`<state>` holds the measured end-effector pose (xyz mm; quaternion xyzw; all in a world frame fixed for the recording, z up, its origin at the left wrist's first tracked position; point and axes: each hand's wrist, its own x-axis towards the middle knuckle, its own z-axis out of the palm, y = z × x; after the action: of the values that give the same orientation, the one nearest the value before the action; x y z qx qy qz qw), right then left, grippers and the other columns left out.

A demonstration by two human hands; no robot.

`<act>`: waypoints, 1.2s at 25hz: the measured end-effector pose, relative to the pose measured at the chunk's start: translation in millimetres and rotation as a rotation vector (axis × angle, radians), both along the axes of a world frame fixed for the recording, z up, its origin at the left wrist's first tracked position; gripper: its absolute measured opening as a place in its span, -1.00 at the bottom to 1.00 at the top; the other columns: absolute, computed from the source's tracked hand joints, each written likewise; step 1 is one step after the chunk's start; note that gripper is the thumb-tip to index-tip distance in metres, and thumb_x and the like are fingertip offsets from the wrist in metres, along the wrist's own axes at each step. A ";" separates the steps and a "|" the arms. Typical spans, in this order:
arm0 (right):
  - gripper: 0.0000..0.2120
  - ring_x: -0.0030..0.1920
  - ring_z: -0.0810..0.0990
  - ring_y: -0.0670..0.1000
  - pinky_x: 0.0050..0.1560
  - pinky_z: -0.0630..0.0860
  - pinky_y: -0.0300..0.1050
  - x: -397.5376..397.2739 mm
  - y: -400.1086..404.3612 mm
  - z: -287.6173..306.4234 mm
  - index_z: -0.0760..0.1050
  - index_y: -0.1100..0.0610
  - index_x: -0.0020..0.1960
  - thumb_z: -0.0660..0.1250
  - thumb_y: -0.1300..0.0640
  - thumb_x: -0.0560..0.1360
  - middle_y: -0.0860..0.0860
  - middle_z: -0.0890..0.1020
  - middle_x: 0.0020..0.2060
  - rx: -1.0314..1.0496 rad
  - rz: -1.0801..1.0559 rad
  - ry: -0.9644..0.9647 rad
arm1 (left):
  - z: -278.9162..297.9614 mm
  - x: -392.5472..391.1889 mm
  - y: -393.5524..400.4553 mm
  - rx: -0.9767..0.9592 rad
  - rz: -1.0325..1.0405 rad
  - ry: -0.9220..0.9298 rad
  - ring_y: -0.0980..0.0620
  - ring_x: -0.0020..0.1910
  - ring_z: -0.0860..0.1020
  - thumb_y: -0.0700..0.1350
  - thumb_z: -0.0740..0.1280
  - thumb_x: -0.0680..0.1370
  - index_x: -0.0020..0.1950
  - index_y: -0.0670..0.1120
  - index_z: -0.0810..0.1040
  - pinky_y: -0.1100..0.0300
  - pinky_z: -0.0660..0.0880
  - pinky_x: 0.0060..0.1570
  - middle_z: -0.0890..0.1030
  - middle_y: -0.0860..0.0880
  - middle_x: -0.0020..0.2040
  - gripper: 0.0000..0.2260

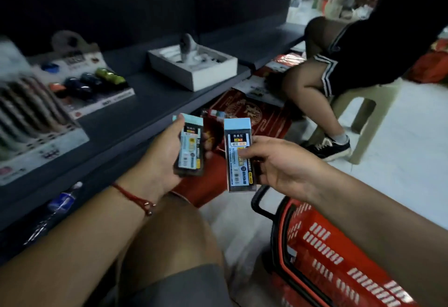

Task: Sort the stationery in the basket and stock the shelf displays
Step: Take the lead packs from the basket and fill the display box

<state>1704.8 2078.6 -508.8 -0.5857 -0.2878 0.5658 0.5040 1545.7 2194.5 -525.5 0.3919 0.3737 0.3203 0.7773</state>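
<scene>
Above the red basket (339,253), I am watching the left hand (160,161) gripping one eraser pack (190,146) while the right hand (278,163) is pinching a matching pack (240,158), likely comparing them before shelving.

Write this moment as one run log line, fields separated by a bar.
left hand: holds eraser pack | right hand: holds second pack | basket: lower right

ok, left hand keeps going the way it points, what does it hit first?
Probably the red packaging on the floor by the shelf edge; the left hand, holding an eraser pack, points up-right. Depth unclear.
</scene>
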 end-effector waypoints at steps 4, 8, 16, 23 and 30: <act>-0.77 0.09 0.67 0.07 0.14 0.58 0.08 -50.8 32.0 17.0 0.59 0.10 0.18 0.39 0.18 0.53 0.09 0.71 0.03 0.025 0.173 -0.120 | 9.6 -88.9 -4.9 0.580 0.083 0.481 0.10 -0.12 0.61 0.22 0.05 0.63 0.31 0.35 0.42 0.13 0.50 -0.15 0.63 0.09 -0.01 -0.71; -0.80 0.05 0.68 0.03 0.21 0.56 0.03 -121.4 63.1 21.2 0.64 0.09 0.06 0.44 0.02 0.50 0.08 0.72 -0.02 0.124 0.307 -0.268 | 19.7 -181.2 -24.6 0.952 0.025 0.813 0.18 0.17 0.48 0.32 0.00 0.52 0.26 0.50 0.27 0.17 0.41 0.15 0.47 0.24 0.26 -0.68; -0.66 -0.01 0.69 -0.01 0.00 0.54 -0.08 -304.2 98.7 38.3 0.67 0.07 0.03 0.43 -0.18 0.45 0.03 0.72 -0.04 0.341 0.739 -0.578 | 9.0 -370.9 -70.0 1.100 0.044 1.520 -0.03 0.43 0.28 0.31 -0.21 0.54 0.54 0.27 0.00 0.09 0.38 0.24 0.22 0.06 0.49 -0.44; -0.74 -0.12 0.70 -0.05 -0.07 0.67 -0.01 -433.7 124.2 42.7 0.57 -0.17 0.05 0.48 0.15 0.47 -0.15 0.72 -0.15 0.614 0.899 -0.533 | -16.0 -479.9 -110.7 1.104 0.303 1.616 0.10 0.13 0.39 0.26 -0.16 0.62 0.54 0.27 -0.04 0.17 0.45 -0.02 0.37 0.12 0.20 -0.52; -0.65 -0.01 0.69 -0.01 -0.13 0.66 -0.08 -488.2 156.4 26.2 0.59 -0.22 0.18 0.42 0.18 0.52 -0.12 0.70 0.06 0.764 0.881 -0.343 | -12.6 -543.9 -102.4 1.098 0.496 1.585 0.15 0.04 0.37 0.27 -0.11 0.62 0.54 0.30 0.01 0.20 0.44 -0.09 0.38 0.16 0.08 -0.53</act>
<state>1216.6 2235.0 -482.6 -0.2720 -0.7628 0.4756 0.3435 1001.8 2092.1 -538.2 0.7086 0.6563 0.2479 -0.0751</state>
